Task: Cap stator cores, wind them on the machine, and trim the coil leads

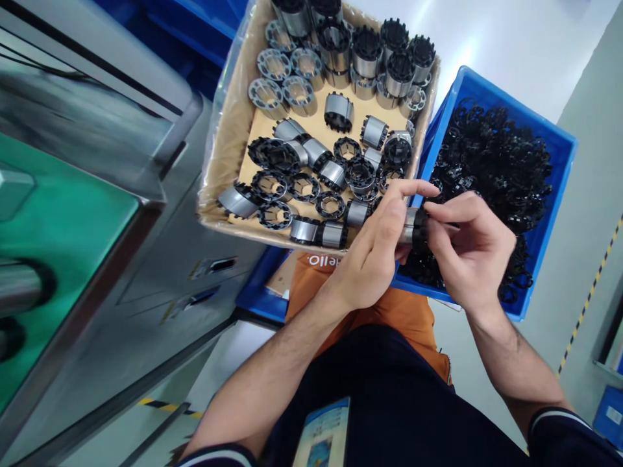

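My left hand (367, 263) is wrapped round a silvery motor stator core (411, 219), over the near right corner of a cardboard box (221, 175). At the core's right end sits a black plastic end ring (420, 227), pinched by the fingers of my right hand (479, 250). Ring and core touch; whether the ring is fully seated I cannot tell, since fingers hide part of it. Inside the box lie several similar cores, some standing bare like the ring-shaped core (265, 95), others fitted with black toothed ends like the core (339, 110).
To the right stands a blue bin (559, 136) heaped with black plastic pieces (496, 162). A grey machine with a green top (73, 214) fills the left side. Below the box is another blue bin (257, 285). Yellow-black tape (591, 292) marks the floor.
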`<state>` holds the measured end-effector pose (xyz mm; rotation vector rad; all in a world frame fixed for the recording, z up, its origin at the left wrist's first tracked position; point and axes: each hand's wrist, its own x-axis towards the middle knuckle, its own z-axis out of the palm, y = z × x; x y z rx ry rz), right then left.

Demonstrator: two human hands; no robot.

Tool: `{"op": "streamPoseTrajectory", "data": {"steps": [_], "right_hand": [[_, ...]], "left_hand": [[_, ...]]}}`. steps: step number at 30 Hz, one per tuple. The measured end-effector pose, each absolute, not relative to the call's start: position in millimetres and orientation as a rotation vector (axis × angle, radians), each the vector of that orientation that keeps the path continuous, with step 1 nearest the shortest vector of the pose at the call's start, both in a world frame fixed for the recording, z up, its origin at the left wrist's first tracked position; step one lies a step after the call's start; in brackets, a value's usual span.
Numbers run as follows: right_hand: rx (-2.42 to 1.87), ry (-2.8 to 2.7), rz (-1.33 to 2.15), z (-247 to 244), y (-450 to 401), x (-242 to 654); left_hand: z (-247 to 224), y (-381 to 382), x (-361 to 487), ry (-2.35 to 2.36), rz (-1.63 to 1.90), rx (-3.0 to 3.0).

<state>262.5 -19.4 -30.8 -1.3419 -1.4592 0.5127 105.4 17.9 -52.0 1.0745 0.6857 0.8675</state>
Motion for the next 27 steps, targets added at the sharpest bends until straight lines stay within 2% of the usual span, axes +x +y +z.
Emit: {"op": "streamPoseTrajectory", "data": {"steps": [4, 9, 11, 14, 18, 23, 27], "right_hand": [[-1.378, -1.381, 0.668, -30, -20, 265], [-1.555, -1.589, 0.589, -3, -6, 315], [-1.653, -1.724, 0.621, 5, -3, 334], [-1.751, -2.122, 0.859, 1, -8, 347], [-1.737, -2.448, 1.151, -16, -22, 333], [-1.907, -2.584, 1.091, -24, -27, 316], [-1.777, -2.378, 1.105, -21, -26, 331]], "left_hand": [[-50, 19, 104, 0.688, 0.848, 1.072], [-59, 28, 109, 0.708, 1.008, 0.971], [-65, 30, 113, 0.747, 1.167, 0.909], [-68, 33, 118, 0.716, 1.269, 0.836], [-65, 35, 116, 0.678, 1.217, 0.881], [-67, 39, 113, 0.667, 1.195, 0.87], [-72, 40, 109, 0.559, 1.157, 0.806]]}}
